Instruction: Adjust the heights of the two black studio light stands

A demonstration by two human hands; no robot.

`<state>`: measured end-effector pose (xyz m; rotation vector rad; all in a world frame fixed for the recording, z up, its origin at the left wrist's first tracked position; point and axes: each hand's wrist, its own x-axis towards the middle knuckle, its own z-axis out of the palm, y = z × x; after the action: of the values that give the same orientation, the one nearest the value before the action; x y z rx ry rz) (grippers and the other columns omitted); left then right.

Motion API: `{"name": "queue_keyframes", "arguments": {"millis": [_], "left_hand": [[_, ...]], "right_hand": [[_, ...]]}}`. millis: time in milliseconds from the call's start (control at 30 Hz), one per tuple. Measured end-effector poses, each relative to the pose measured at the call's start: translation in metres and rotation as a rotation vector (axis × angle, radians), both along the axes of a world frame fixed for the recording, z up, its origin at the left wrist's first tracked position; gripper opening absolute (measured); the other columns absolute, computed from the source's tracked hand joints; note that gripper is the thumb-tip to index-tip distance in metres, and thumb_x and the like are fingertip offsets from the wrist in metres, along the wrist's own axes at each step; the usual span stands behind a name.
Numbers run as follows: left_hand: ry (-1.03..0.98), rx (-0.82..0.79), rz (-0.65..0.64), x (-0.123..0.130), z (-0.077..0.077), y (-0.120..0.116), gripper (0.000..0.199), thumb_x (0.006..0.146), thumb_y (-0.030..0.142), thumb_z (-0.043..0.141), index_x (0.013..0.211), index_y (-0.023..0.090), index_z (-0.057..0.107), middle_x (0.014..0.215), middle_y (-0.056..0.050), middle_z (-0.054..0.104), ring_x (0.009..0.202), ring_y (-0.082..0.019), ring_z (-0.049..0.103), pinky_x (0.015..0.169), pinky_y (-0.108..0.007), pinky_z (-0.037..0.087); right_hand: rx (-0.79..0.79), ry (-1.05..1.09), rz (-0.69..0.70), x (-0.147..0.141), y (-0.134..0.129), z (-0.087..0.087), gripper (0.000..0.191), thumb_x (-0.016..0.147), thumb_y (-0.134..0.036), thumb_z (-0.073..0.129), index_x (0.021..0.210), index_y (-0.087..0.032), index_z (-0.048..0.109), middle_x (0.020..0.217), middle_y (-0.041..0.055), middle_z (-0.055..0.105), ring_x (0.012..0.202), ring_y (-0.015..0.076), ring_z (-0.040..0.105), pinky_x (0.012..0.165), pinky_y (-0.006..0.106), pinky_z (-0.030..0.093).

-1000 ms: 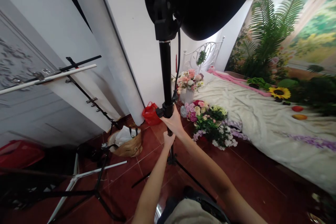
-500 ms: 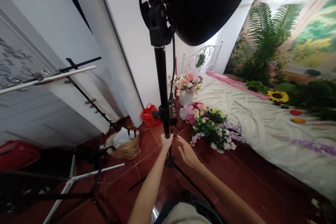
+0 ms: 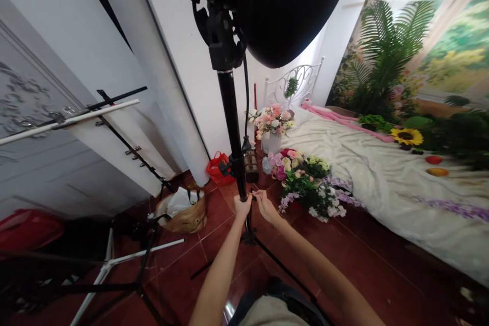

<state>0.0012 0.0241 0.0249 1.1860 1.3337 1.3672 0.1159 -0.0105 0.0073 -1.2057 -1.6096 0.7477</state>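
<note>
A black light stand (image 3: 231,112) rises in front of me, topped by a large black softbox (image 3: 286,5). Low on its pole, my left hand (image 3: 243,207) is wrapped round the shaft. Just to the right, my right hand (image 3: 265,206) has its fingers pinched on a small dark knob (image 3: 254,194) on the stand. A black collar (image 3: 237,167) sits on the pole above both hands, with a cable hanging beside it. The stand's legs spread over the floor below.
A wicker bag (image 3: 187,218), a red bag (image 3: 220,169) and more stands with a white pole (image 3: 164,246) are on the left. Artificial flowers (image 3: 301,175) lie on the tiled floor at right, beside a bed with a pale blanket (image 3: 374,183). A vase (image 3: 271,141) stands behind.
My right hand has moved left to the stand and its fingers have closed on the knob. The stand's top has shifted slightly left in view. My left hand keeps its hold.
</note>
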Motion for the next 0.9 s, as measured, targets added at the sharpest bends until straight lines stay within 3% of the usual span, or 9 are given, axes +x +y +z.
{"name": "queue_keyframes", "arguments": {"millis": [100, 200, 300, 467, 533, 667, 800, 900], "left_hand": [[0.002, -0.001, 0.002, 0.0, -0.003, 0.001, 0.022, 0.057, 0.028, 0.064, 0.048, 0.016, 0.048, 0.048, 0.002, 0.047, 0.044, -0.008, 0.043, 0.044, -0.019, 0.035], [0.009, -0.003, 0.005, 0.0, -0.005, 0.001, 0.024, 0.057, 0.028, 0.064, 0.047, 0.016, 0.047, 0.047, 0.002, 0.047, 0.044, -0.008, 0.044, 0.044, -0.019, 0.036], [0.015, -0.001, 0.0, -0.001, -0.005, 0.0, 0.023, 0.058, 0.028, 0.064, 0.047, 0.016, 0.047, 0.046, 0.002, 0.046, 0.044, -0.008, 0.043, 0.044, -0.019, 0.034], [0.018, -0.014, 0.004, -0.001, -0.002, 0.0, 0.022, 0.057, 0.026, 0.063, 0.047, 0.016, 0.047, 0.046, 0.003, 0.045, 0.043, -0.007, 0.042, 0.044, -0.019, 0.033], [0.015, -0.024, 0.008, -0.001, 0.0, -0.001, 0.022, 0.056, 0.027, 0.064, 0.047, 0.016, 0.048, 0.046, 0.003, 0.046, 0.044, -0.008, 0.044, 0.044, -0.019, 0.034], [0.0, -0.04, 0.022, -0.002, -0.001, 0.0, 0.022, 0.054, 0.03, 0.067, 0.051, 0.015, 0.052, 0.05, 0.001, 0.051, 0.046, -0.009, 0.047, 0.046, -0.02, 0.036], [-0.015, -0.046, -0.023, -0.002, -0.007, 0.002, 0.028, 0.056, 0.032, 0.068, 0.047, 0.015, 0.048, 0.048, 0.002, 0.049, 0.044, -0.008, 0.046, 0.046, -0.02, 0.036], [-0.02, -0.037, -0.039, -0.002, -0.01, 0.002, 0.029, 0.058, 0.033, 0.067, 0.047, 0.015, 0.047, 0.047, 0.002, 0.048, 0.043, -0.008, 0.046, 0.044, -0.02, 0.035]], "right_hand": [[-0.079, 0.133, -0.12, -0.002, 0.014, 0.001, 0.025, 0.093, -0.038, 0.028, 0.105, -0.02, 0.04, 0.098, 0.0091, 0.065, 0.094, 0.0175, 0.064, 0.082, 0.033, 0.049], [-0.093, 0.179, -0.252, -0.011, 0.021, -0.003, 0.025, 0.092, -0.042, 0.029, 0.099, -0.02, 0.041, 0.085, 0.0057, 0.064, 0.08, 0.0176, 0.065, 0.075, 0.031, 0.049], [-0.114, 0.165, -0.378, -0.023, 0.014, -0.015, 0.028, 0.09, -0.045, 0.029, 0.096, -0.021, 0.042, 0.082, 0.006, 0.062, 0.07, 0.0188, 0.063, 0.067, 0.03, 0.048], [-0.213, 0.233, -0.457, -0.027, -0.006, -0.031, 0.034, 0.088, -0.05, 0.034, 0.098, -0.019, 0.045, 0.072, 0.004, 0.063, 0.062, 0.0202, 0.062, 0.061, 0.03, 0.047], [-0.222, 0.263, -0.453, -0.023, -0.007, -0.028, 0.037, 0.088, -0.051, 0.031, 0.097, -0.019, 0.049, 0.074, 0.0043, 0.064, 0.067, 0.0197, 0.063, 0.066, 0.03, 0.048], [-0.156, 0.199, -0.275, -0.015, 0.002, -0.016, 0.042, 0.086, -0.054, 0.036, 0.089, -0.019, 0.057, 0.086, 0.0056, 0.065, 0.081, 0.0189, 0.061, 0.076, 0.03, 0.047], [-0.155, 0.136, -0.265, -0.016, 0.01, -0.006, 0.047, 0.085, -0.057, 0.037, 0.067, -0.018, 0.055, 0.068, 0.0003, 0.059, 0.068, 0.0161, 0.056, 0.069, 0.027, 0.047], [-0.205, 0.128, -0.296, -0.016, 0.012, 0.005, 0.045, 0.084, -0.054, 0.045, 0.064, -0.015, 0.057, 0.063, -0.0008, 0.057, 0.063, 0.0163, 0.056, 0.062, 0.027, 0.047]]}}
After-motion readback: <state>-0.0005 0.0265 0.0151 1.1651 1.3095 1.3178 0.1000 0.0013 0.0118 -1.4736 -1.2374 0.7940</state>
